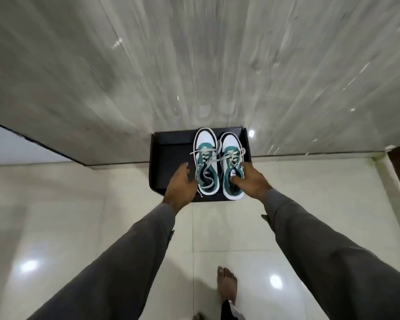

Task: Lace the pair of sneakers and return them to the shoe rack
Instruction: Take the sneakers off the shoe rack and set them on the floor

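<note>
Both your arms reach forward and down, almost straight, in grey sleeves (129,257) that cover them to the wrists. Your left hand (181,184) is beside the left sneaker (206,162), with the palm turned toward the shoe and the fingers spread loosely. It touches or nearly touches the side of the shoe near the heel, but it does not close around anything. Your right hand (248,179) is on the right sneaker (233,167). The thumb goes inside the opening of the shoe and the other fingers lie on the outer side near the tongue, so this hand pinches the collar of the shoe.

The two sneakers are white and teal with dark edges. They stand side by side, toes pointing away from you, on a black tray-like shelf (169,158) that lies on the floor against the grey wall (194,65). They take the right part of the shelf. The grey laces (209,158) go through the eyelets, and the loose ends lie across both shoes; one end falls into the left sneaker.

Your bare foot (226,285) stands on the light glossy tiles (56,215) below.
</note>
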